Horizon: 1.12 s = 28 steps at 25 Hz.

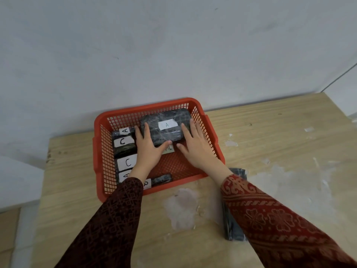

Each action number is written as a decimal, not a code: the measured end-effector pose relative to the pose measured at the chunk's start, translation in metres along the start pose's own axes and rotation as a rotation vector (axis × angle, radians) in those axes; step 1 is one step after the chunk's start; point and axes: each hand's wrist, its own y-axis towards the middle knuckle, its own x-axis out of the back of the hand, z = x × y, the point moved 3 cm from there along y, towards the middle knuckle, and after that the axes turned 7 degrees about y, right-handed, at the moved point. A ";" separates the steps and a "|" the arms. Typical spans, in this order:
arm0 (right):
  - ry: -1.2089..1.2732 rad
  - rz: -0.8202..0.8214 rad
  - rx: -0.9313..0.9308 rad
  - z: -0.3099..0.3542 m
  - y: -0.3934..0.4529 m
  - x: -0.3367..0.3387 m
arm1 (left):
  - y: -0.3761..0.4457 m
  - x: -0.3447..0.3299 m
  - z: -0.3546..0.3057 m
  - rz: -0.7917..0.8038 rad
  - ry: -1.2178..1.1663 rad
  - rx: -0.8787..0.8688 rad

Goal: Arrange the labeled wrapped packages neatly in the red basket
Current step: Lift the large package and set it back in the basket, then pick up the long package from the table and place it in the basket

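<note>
Seating step: left hand [147, 146] and right hand [195, 146], fingers straight, flank and press the A package [166, 130] in the red basket's [146, 107] far right corner; next, I judge, square it, then fetch the loose package [233, 229] outside the basket.

Wooden table [270, 132], red basket [146, 107], dark wrapped package [232, 229] beside it

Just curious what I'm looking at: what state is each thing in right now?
Red basket: on the table, partly filled.
Large package A: in basket, far right corner, flanked by both hands.
Left hand: straight fingers touching it.
Right hand: likewise.
Dark package: on table, outside basket.
</note>
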 end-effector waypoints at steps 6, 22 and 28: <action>0.224 -0.324 -0.102 -0.024 -0.157 0.007 | -0.096 -0.001 -0.038 -0.207 0.136 -0.428; 0.162 -0.301 -0.475 -0.077 -0.280 -0.045 | -0.157 -0.151 -0.067 0.340 0.912 -0.998; 0.692 -0.751 -0.349 -0.073 -0.310 0.039 | -0.180 -0.101 -0.123 0.302 0.451 -1.096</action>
